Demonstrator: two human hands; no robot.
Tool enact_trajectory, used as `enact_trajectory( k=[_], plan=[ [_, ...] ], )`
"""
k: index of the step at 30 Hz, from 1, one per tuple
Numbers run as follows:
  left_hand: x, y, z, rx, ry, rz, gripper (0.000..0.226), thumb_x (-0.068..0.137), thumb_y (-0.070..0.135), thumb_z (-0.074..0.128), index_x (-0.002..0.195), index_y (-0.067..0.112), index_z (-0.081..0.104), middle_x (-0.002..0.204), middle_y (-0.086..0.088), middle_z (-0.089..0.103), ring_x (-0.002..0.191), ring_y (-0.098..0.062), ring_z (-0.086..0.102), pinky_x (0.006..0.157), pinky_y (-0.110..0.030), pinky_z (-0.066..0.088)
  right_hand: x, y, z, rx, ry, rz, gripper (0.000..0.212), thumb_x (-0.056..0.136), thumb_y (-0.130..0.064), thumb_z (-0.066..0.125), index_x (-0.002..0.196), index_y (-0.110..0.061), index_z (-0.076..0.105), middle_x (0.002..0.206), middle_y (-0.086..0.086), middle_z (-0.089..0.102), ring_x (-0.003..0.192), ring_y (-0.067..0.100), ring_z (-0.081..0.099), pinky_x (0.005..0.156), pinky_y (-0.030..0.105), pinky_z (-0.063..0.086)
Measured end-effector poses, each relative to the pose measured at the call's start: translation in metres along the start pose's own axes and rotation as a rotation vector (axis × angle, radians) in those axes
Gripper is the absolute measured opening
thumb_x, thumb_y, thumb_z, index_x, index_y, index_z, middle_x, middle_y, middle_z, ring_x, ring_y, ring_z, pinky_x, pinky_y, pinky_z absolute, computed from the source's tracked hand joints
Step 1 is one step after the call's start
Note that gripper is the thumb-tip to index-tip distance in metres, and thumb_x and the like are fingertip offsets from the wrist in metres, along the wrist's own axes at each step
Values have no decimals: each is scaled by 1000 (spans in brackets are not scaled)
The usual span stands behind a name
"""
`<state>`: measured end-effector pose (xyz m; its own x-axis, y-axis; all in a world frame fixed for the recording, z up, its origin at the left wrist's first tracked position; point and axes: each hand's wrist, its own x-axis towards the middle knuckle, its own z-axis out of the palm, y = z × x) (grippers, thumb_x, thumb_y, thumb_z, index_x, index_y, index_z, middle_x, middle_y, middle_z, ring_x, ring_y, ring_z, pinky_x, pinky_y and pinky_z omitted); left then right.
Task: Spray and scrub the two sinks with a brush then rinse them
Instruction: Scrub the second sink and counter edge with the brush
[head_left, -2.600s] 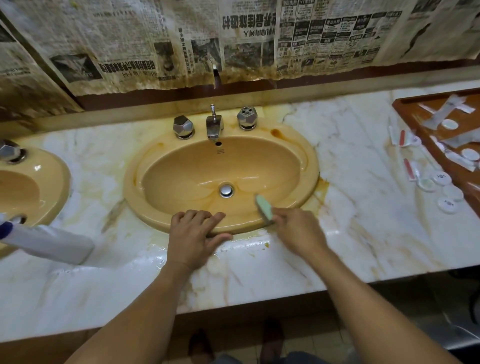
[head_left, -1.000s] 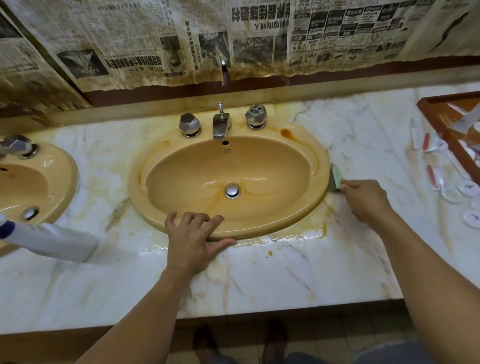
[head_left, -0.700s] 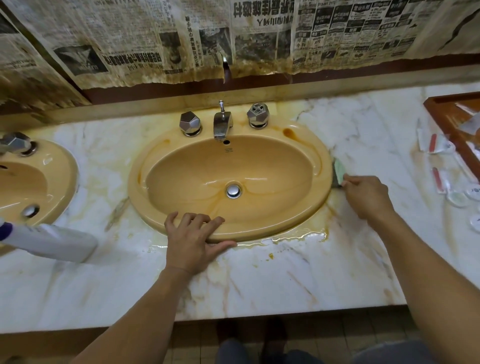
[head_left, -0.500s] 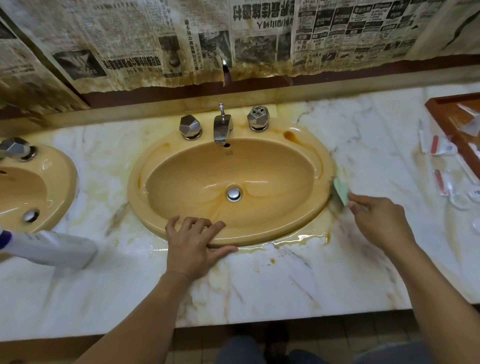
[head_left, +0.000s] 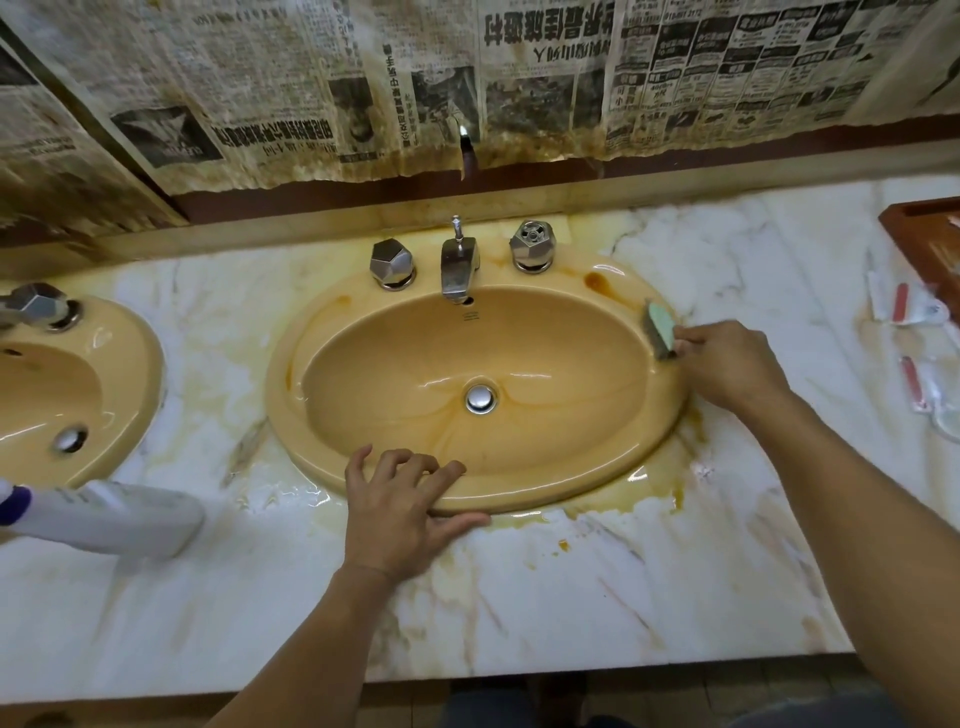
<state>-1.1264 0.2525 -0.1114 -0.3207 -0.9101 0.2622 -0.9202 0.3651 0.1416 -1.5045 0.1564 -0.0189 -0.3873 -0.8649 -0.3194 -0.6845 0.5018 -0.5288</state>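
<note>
At centre frame, our right hand (head_left: 730, 364) grips the brush (head_left: 661, 329) on the sink (head_left: 524, 483) rim's right; our left hand (head_left: 402, 506), fingers spread open, rests on its near rim.

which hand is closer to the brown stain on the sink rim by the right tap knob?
Right. The right hand holds the brush on the sink rim just beside the brown stain; the left hand rests on its front edge, far opposite.

Mustard-yellow sink (head_left: 545, 467), pale green brush (head_left: 661, 325), white marble counter (head_left: 571, 597) veined amber, white bottle (head_left: 109, 517)
</note>
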Motion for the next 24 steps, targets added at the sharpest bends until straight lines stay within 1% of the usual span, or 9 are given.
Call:
enact_trajectory(
  k=[4,7,9,12,15,18,20,22,24],
  plan=[
    [1,0,0,-5,1,1,63,75,89,60,106,36,75,96,8,70,97,-25,63,108,-59,33,-35,21,13,28,17,59,33,99,-27,53,127,-28,71,127,15,68,122,39,55,96,42,49],
    [1,-1,0,-10,-9,6,63,76,89,59,106,37,75,96,8,70,98,-25,63,109,-59,32,-21,10,21,47,80,108,35,98,-30,54,129,-31,69,131,15,65,122,40,56,98,45,50],
    [1,-2,0,-9,-8,13,63,76,89,59,107,37,75,97,9,70,98,-24,63,109,-59,32,1,-5,19,46,100,93,35,96,-29,56,128,-31,70,130,15,66,121,40,58,98,44,50],
    [1,-1,-1,-1,-18,6,63,76,89,59,108,37,75,97,9,70,97,-24,63,109,-59,32,27,-30,12,11,56,14,33,96,-28,57,125,-28,72,125,15,67,113,40,60,95,44,52],
    [1,-1,-1,-12,-18,5,62,76,88,60,108,37,74,97,9,69,96,-23,63,105,-58,36,32,-42,16,-131,17,-79,37,97,-31,53,130,-37,67,124,15,64,108,39,60,89,43,53],
    [0,0,-3,-20,-18,5,61,79,87,59,109,36,74,99,10,70,96,-21,63,100,-54,39,24,-36,19,-347,7,-165,34,99,-33,48,129,-37,64,115,18,62,104,42,59,81,42,48],
    [1,-2,-4,-30,-40,27,61,80,86,58,111,36,73,101,10,69,97,-19,63,96,-50,42,28,-24,8,-342,22,-131,36,98,-33,51,131,-39,64,120,19,62,110,43,58,87,44,49],
    [4,-14,-5,-50,-87,113,62,84,84,55,116,34,71,102,9,68,96,-19,65,90,-45,44,37,-16,-3,-276,36,-76,37,97,-34,54,132,-41,65,128,19,61,117,42,57,95,45,49],
    [7,-36,-6,-62,-140,175,69,85,85,52,122,30,69,106,5,67,97,-22,66,89,-44,43,43,-18,1,-273,50,-80,37,97,-36,54,133,-41,64,130,19,61,118,42,56,96,45,49]
  ],
)
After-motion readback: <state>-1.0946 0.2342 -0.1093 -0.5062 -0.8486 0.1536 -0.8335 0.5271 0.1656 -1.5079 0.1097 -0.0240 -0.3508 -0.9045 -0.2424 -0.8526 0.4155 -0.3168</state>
